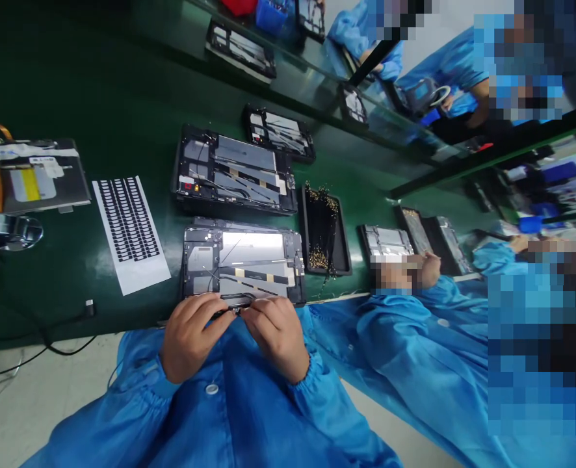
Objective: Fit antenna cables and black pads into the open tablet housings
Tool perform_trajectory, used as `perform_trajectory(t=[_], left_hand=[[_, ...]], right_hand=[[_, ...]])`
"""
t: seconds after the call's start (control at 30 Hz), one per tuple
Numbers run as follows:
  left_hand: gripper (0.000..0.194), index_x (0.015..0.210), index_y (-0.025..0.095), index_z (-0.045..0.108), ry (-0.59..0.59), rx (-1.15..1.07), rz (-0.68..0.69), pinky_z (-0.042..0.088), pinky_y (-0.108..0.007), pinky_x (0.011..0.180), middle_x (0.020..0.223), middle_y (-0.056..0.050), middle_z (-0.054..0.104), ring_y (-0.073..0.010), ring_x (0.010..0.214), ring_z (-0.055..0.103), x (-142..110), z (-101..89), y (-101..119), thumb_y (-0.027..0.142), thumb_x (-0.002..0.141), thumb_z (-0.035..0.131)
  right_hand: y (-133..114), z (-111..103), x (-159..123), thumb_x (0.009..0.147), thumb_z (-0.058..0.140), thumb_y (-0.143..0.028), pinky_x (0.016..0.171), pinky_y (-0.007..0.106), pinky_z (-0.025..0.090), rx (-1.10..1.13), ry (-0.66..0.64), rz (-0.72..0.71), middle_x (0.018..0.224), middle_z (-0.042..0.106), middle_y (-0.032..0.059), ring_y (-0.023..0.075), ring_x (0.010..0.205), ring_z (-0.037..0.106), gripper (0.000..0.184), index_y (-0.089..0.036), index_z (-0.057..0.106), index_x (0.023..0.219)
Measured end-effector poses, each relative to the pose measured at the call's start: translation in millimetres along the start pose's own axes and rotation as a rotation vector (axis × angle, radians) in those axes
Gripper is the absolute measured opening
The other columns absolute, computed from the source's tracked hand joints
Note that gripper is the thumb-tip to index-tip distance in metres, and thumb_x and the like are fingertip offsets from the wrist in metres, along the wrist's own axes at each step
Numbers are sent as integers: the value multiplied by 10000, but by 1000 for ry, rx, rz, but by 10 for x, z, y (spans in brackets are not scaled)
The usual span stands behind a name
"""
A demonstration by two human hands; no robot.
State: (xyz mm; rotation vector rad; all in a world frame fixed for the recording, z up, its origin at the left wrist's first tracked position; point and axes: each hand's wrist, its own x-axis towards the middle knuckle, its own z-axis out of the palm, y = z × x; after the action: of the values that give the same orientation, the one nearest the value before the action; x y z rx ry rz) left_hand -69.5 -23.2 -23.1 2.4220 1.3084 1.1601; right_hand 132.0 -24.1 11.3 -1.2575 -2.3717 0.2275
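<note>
Right in front of me lies an opened tablet housing (pixel 253 247), grey inside with dark strips and thin cables, at the bench's near edge. My left hand (pixel 194 333) is over its near left side, fingers pinched together. From the other side my right hand (pixel 279 335) meets it, also pinching, the fingertips of both close together at the housing's near edge. Something small and dark shows between them, too small to name. Just beyond lies a stack of similar housings (pixel 239 172). To the right, a black tray (pixel 342 227) holds thin black cables with gold-coloured ends.
A white sheet of black stickers (pixel 144 286) lies left, beside a screen panel (pixel 68 179) with an orange ribbon. A cable plug (pixel 90 307) rests near the front edge. Another housing (pixel 283 133) is behind the stack. At right, a co-worker's hands (pixel 429 270) work at another housing.
</note>
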Motion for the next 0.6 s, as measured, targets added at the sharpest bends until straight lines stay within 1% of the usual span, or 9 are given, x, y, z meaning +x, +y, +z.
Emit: perform_trajectory(t=[0.1,0.27,0.6], left_hand=[[140,957,231,714,-2,-4,-1,496,-381,917,984,-34,739,-232,1040,649,15,-14,5,143,849,697],[139,943,228,713,2,3,-3,500,-377,908,979,-31,740,-231,1033,651,32,-23,10,135,841,705],[118,917,231,715,29,14,-2,510,-364,895,947,-25,738,-219,1020,659,68,-27,24,136,852,690]], right_hand=[[16,21,-49,976,580,-178,795,365,430,-11,-8,-30,997,703,68,206,919,569,162,-187,629,1130],[23,18,-54,976,580,-176,802,369,443,-31,-25,-40,997,706,68,203,920,574,162,-197,633,1127],[8,33,-74,961,584,-141,808,375,495,-42,-3,-65,999,706,85,217,929,593,235,-177,637,1187]])
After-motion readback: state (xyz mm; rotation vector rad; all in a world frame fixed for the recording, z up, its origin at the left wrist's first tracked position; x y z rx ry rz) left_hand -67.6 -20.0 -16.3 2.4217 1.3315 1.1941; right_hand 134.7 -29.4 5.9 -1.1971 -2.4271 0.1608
